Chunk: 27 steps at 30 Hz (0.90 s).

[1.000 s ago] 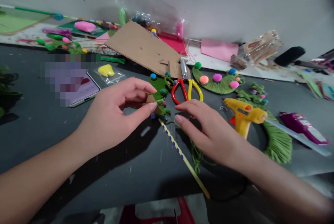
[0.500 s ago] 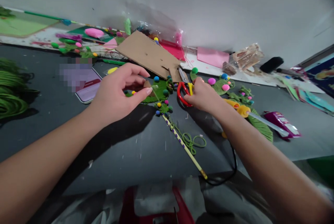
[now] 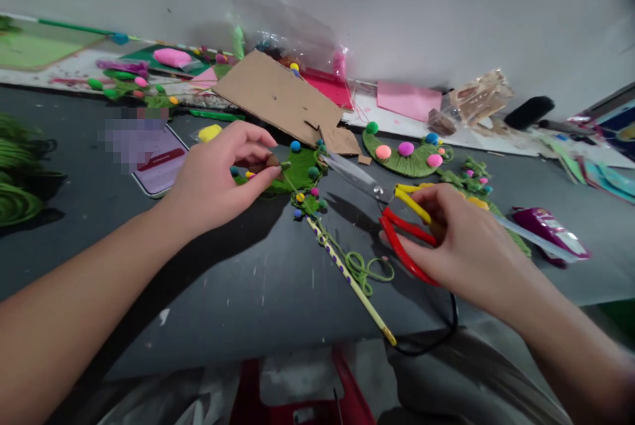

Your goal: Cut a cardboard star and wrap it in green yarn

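Scissors (image 3: 378,191) have risen off the dark table (image 3: 223,306) by the grey wall (image 3: 421,8), right hand (image 3: 466,246) gripping them, left hand (image 3: 213,180) pinching cardboard (image 3: 271,161).

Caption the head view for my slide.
Right hand holds scissors; left hand pinches green yarn above a dark table.

Bare forearms (image 3: 114,273) angled inward, left hand (image 3: 215,180) held in a pinch, right hand (image 3: 469,246) curled in a grip
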Available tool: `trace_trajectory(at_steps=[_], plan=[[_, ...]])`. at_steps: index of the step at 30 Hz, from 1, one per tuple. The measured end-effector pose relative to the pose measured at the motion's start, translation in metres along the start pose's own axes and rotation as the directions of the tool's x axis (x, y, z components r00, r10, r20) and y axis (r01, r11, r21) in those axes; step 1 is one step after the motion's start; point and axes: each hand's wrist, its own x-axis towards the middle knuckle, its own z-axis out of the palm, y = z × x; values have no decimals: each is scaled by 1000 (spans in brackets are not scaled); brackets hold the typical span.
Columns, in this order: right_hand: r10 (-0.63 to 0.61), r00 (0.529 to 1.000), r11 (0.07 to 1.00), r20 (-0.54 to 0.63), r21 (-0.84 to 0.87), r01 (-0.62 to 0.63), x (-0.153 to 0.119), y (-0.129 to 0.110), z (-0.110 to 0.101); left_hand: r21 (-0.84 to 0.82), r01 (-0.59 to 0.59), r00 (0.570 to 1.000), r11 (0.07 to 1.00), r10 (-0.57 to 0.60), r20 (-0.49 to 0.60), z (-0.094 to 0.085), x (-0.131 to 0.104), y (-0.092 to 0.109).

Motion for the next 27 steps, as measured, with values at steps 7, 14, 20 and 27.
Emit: trace_trajectory(at_steps=[7, 14, 20, 27], plan=[[-74, 986, 997, 151, -20, 77, -9, -14, -8, 40, -96, 995, 995, 97, -6, 0, -1, -6], [-107, 982, 993, 154, -38, 114, -2, -27, -7, 74, -145, 989, 987, 145, 4, 2, -3, -13], [-127, 975, 987, 184, -70, 142, 0, -31, -5, 80, -155, 988, 985, 154, 18, 1, -3, -10], [-160, 975, 985, 155, -44, 169, 1, -28, -5, 62, -166, 986, 984, 166, 12, 2, -4, -8]])
